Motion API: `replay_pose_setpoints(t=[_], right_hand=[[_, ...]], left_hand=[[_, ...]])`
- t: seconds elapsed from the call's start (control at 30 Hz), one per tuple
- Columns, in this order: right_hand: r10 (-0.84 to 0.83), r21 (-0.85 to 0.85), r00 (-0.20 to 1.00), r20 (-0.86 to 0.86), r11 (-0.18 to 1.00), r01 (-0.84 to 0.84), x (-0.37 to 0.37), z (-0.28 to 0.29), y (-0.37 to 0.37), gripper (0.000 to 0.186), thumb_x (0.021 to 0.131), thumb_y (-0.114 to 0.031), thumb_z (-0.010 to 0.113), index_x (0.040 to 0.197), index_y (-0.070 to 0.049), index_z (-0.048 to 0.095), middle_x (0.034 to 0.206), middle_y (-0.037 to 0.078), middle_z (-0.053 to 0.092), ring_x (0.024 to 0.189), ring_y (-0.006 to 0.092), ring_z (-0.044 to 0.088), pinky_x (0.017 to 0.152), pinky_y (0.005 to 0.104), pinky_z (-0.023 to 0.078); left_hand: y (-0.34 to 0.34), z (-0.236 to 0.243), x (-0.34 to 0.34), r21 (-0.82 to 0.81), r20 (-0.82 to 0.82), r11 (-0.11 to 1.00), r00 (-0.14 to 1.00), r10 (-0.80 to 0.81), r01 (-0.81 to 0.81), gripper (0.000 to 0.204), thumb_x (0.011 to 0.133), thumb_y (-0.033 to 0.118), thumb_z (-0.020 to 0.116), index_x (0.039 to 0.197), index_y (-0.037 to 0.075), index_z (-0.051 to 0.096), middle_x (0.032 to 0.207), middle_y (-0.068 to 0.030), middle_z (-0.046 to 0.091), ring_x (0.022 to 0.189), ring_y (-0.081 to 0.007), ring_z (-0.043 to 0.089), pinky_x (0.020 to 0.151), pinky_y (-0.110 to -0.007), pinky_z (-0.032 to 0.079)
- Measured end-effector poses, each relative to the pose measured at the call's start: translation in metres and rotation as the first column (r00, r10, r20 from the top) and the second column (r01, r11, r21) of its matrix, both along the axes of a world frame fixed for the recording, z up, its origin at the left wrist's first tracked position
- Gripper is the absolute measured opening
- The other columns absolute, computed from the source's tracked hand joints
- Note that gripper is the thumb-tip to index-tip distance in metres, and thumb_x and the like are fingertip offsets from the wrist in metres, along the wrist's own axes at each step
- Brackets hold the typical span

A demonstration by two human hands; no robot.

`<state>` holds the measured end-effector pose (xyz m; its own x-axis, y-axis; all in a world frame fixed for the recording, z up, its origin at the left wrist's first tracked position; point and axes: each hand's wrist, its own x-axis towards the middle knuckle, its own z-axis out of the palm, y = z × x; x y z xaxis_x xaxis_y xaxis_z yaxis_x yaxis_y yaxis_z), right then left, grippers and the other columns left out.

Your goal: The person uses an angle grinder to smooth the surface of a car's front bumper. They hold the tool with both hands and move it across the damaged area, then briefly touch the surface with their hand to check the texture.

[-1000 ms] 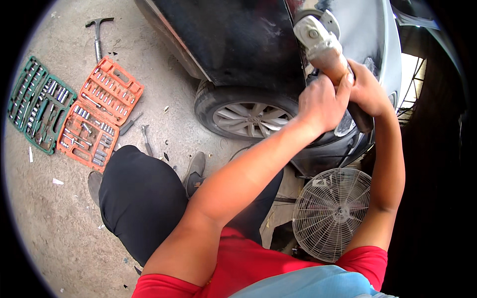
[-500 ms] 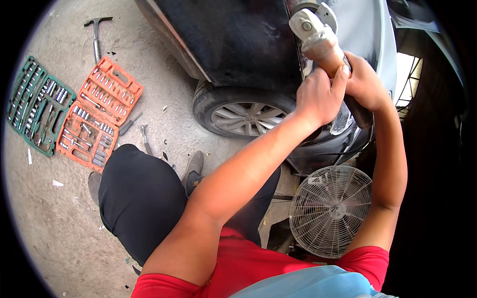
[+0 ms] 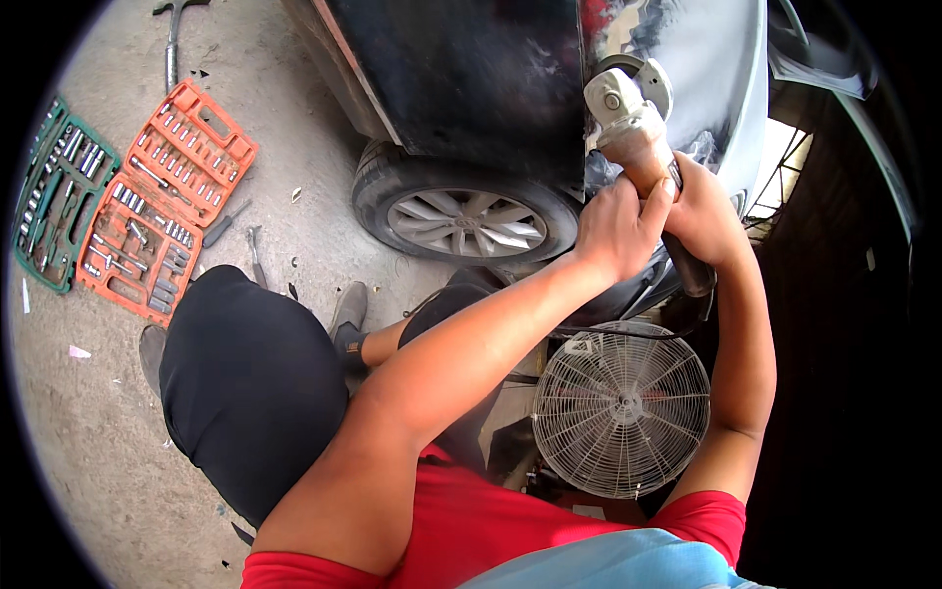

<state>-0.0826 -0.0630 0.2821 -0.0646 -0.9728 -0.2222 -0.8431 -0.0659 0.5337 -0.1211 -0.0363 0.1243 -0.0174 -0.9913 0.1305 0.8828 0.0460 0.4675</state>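
Up at one o'clock, both hands — left hand (image 3: 620, 228), right hand (image 3: 705, 218) — clench a dusty grey metal angle grinder (image 3: 633, 118) against the dull sanded car panel (image 3: 687, 59), its disc mostly hidden.

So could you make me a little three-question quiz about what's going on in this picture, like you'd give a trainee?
1. True or false: both hands grip the angle grinder held against the car body.
2. Which lies on the ground at the person's left? A) an open orange socket set B) a spare tyre C) a paint bucket
3. What round wire-guarded thing stands below the right hand?

Key:
1. True: the left hand wraps the grinder's neck and the right hand holds its rear handle.
2. A: the orange socket set lies open beside a green one.
3. A fan, close to the car wheel.
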Motion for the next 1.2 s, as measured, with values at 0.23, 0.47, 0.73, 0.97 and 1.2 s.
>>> replay_pose_setpoints(t=[0.23, 0.47, 0.73, 0.97, 1.2], right_hand=[[0.066, 0.018, 0.997, -0.044, 0.998, -0.066, 0.006, -0.004, -0.02, 0.059, 0.085, -0.043, 0.073, 0.107, 0.011, 0.065, 0.091, 0.03, 0.073, 0.089, 0.0444, 0.075, 0.082, 0.0477, 0.056], [0.041, 0.039, 0.998, -0.047, 0.998, -0.04, 0.026, -0.007, -0.015, 0.059, 0.084, -0.041, 0.076, 0.109, 0.011, 0.066, 0.092, 0.03, 0.073, 0.092, 0.0453, 0.075, 0.084, 0.0478, 0.056], [-0.077, 0.007, 0.997, 0.019, 0.997, 0.077, -0.004, 0.009, 0.011, 0.055, 0.08, -0.036, 0.079, 0.109, 0.009, 0.065, 0.092, 0.024, 0.074, 0.088, 0.0339, 0.075, 0.083, 0.0443, 0.056], [0.109, 0.024, 0.993, 0.045, 0.994, -0.111, 0.003, 0.006, -0.027, 0.052, 0.085, -0.036, 0.076, 0.11, 0.009, 0.066, 0.09, 0.023, 0.073, 0.083, 0.0286, 0.071, 0.083, 0.0431, 0.056], [0.15, 0.01, 0.981, 0.122, 0.988, -0.153, -0.001, 0.011, -0.035, 0.054, 0.086, -0.038, 0.077, 0.109, 0.009, 0.066, 0.088, 0.017, 0.072, 0.083, 0.0191, 0.067, 0.08, 0.0402, 0.056]], left_hand=[[-0.018, -0.005, 0.019, 0.052, -0.046, 0.996, 0.996, 0.078, -0.076, 0.059, 0.108, 0.052, 0.051, 0.105, -0.005, 0.07, 0.096, -0.0311, 0.074, 0.098, -0.0528, 0.07, 0.086, -0.057, 0.054], [-0.014, -0.002, 0.014, 0.06, -0.091, 0.995, 0.993, 0.08, -0.075, 0.061, 0.107, 0.054, 0.049, 0.109, -0.002, 0.072, 0.095, -0.0307, 0.074, 0.1, -0.0515, 0.07, 0.088, -0.056, 0.053], [0.008, 0.005, 0.002, -0.016, 0.024, 0.997, 0.997, -0.076, 0.077, 0.071, 0.106, 0.06, 0.049, 0.098, -0.008, 0.069, 0.092, -0.0325, 0.073, 0.096, -0.0522, 0.071, 0.086, -0.058, 0.054], [-0.027, 0.0, 0.023, 0.022, 0.046, 0.994, 0.994, 0.102, -0.103, 0.061, 0.107, 0.055, 0.05, 0.107, -0.001, 0.074, 0.099, -0.0304, 0.075, 0.102, -0.0496, 0.071, 0.09, -0.054, 0.054], [-0.035, 0.003, 0.029, 0.01, 0.067, 0.994, 0.992, 0.105, -0.106, 0.07, 0.107, 0.061, 0.046, 0.108, -0.004, 0.072, 0.094, -0.0319, 0.074, 0.101, -0.0511, 0.071, 0.09, -0.056, 0.054]])
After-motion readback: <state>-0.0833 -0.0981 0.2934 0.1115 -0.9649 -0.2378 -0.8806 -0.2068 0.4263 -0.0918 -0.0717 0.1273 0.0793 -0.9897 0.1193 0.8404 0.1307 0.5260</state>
